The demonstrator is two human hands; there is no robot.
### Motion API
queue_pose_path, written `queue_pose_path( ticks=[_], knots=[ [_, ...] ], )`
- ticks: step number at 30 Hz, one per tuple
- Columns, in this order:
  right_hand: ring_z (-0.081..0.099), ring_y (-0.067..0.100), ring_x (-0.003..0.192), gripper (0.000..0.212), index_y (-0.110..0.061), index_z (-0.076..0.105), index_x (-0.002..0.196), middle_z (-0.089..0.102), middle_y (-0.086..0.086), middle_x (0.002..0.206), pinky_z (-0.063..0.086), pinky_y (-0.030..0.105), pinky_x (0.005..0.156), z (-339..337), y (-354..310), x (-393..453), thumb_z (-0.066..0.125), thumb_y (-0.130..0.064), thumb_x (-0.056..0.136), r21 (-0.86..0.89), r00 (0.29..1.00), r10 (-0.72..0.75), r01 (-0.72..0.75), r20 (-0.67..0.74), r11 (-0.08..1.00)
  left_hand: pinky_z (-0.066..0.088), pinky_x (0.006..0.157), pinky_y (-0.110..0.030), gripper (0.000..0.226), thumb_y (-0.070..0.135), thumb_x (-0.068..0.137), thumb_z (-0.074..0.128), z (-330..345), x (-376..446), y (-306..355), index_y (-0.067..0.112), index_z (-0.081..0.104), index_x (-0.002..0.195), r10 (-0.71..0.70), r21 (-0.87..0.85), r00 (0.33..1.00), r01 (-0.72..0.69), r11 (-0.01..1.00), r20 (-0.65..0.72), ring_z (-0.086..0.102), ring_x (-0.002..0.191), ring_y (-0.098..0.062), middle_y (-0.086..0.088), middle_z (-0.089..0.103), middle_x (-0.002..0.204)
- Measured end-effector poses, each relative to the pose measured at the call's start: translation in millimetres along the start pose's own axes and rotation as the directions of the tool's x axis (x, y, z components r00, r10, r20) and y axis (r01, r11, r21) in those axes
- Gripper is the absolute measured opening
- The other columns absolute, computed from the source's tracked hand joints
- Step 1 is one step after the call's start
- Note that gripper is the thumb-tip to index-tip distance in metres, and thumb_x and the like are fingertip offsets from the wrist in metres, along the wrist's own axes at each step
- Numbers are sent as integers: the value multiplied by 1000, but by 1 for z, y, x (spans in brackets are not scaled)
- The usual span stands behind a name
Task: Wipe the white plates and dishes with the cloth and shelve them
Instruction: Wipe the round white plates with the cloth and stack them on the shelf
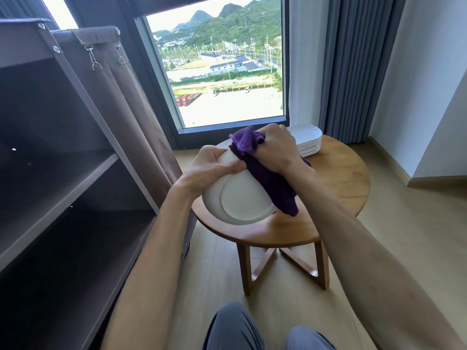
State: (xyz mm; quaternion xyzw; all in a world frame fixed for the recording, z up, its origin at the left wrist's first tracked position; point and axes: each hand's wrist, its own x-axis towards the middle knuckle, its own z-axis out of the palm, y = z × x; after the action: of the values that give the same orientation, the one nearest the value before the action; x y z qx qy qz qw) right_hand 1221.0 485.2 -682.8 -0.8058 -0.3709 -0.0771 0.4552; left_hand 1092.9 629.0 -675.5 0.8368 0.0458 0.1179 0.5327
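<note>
**Wiping in progress; no dish visible on the shelves**

Status of work: One white plate (240,198) is in hand and under the cloth. It is held tilted above the near-left part of the round wooden table (336,183), underside toward the camera. The shelving step for this plate is not yet done.

Hands: The left hand (214,164) grips the plate's upper rim, thumb lying across the underside and fingers curled round behind the edge. The right hand (276,150) is closed round a bunched purple cloth (267,183), pressing it to the plate's right side; a loose tail of the cloth hangs down past the rim.

Remaining stock: A stack of white dishes (308,142) stands on the far side of the table, just behind the right hand and partly hidden by it. The exact count cannot be read. In my judgement these are waiting to be wiped, so most of the task is left.

Containers: The brown fabric shelf unit (83,178) stands at the left, close beside the table, its front open. The compartments in view show no dishes. Their deeper corners are dark, and the lower part is cut off by the left arm, so contents there cannot be confirmed.
</note>
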Motion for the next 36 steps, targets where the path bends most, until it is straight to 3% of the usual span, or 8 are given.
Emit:
queue_pose_path(
  ticks=[5, 12, 15, 18, 21, 25, 31, 36],
  knots=[
    [52, 28, 65, 47, -11, 58, 60, 57, 6, 60, 41, 39, 66, -3, 12, 3, 66, -44, 92, 239, 957, 238, -194, -169, 951, 57, 63, -35, 48, 34, 72, 89, 8, -13, -15, -3, 72, 98, 38, -250, 960, -110, 962, -276, 71, 79, -27, -15, 74, 90],
    [55, 13, 73, 37, -12, 58, 68, 62, 2, 69, 45, 34, 74, 13, 17, -19, 65, -40, 91, 751, 781, 568, -204, -262, 627, 61, 81, -38, 23, 31, 82, 75, 41, -17, -38, 25, 81, 103, -76, -676, 844, -367, 639, -531, 72, 100, -23, -5, 76, 108],
    [58, 10, 69, 39, -12, 58, 67, 68, 0, 68, 47, 33, 73, 6, 23, -21, 68, -43, 88, 738, 792, 581, -277, -187, 615, 60, 82, -37, 31, 21, 87, 72, 38, -22, -60, 12, 73, 117, -118, -730, 896, -267, 629, -428, 69, 104, -27, -11, 73, 114],
    [64, 12, 76, 32, -24, 62, 70, 69, -8, 75, 45, 30, 73, -9, 22, -11, 71, -52, 85, 522, 869, 462, -314, -178, 793, 56, 61, -30, 26, 21, 73, 68, 16, -26, -69, 15, 73, 98, -151, -556, 938, -53, 829, -313, 67, 88, -26, -6, 72, 96],
    [61, 17, 74, 45, -22, 62, 66, 68, 0, 76, 45, 32, 70, -15, 11, 1, 69, -65, 79, 177, 984, 148, -128, -103, 976, 55, 59, -27, 41, 38, 69, 73, -12, -18, -53, 12, 64, 99, -31, -291, 976, -33, 956, -215, 69, 82, -20, -1, 70, 95],
    [48, 9, 51, 54, -18, 51, 51, 48, -7, 49, 37, 20, 53, -12, -6, 7, 73, -57, 83, -84, 985, -72, 86, 158, 993, 60, 76, -39, 47, 39, 75, 80, -15, -7, -18, 7, 72, 108, 17, -14, 999, -17, 1000, 47, 73, 92, -28, -11, 76, 102],
    [39, 15, 52, 44, -18, 55, 53, 48, -5, 49, 33, 32, 55, -9, -2, -3, 64, -47, 85, 23, 993, -85, 87, -77, 996, 57, 75, -59, 49, 31, 77, 81, 15, -18, -9, -10, 71, 104, 90, -80, 986, -102, 992, -142, 72, 86, -44, -28, 74, 97],
    [58, 22, 68, 50, -23, 69, 75, 61, -7, 62, 43, 35, 65, -13, 4, -14, 47, -68, 75, 256, 934, 197, -120, -299, 959, 61, 70, -45, 41, 32, 79, 79, 37, -30, -22, 1, 72, 105, 61, -338, 923, -201, 919, -381, 72, 85, -37, -21, 74, 98]
  ],
)
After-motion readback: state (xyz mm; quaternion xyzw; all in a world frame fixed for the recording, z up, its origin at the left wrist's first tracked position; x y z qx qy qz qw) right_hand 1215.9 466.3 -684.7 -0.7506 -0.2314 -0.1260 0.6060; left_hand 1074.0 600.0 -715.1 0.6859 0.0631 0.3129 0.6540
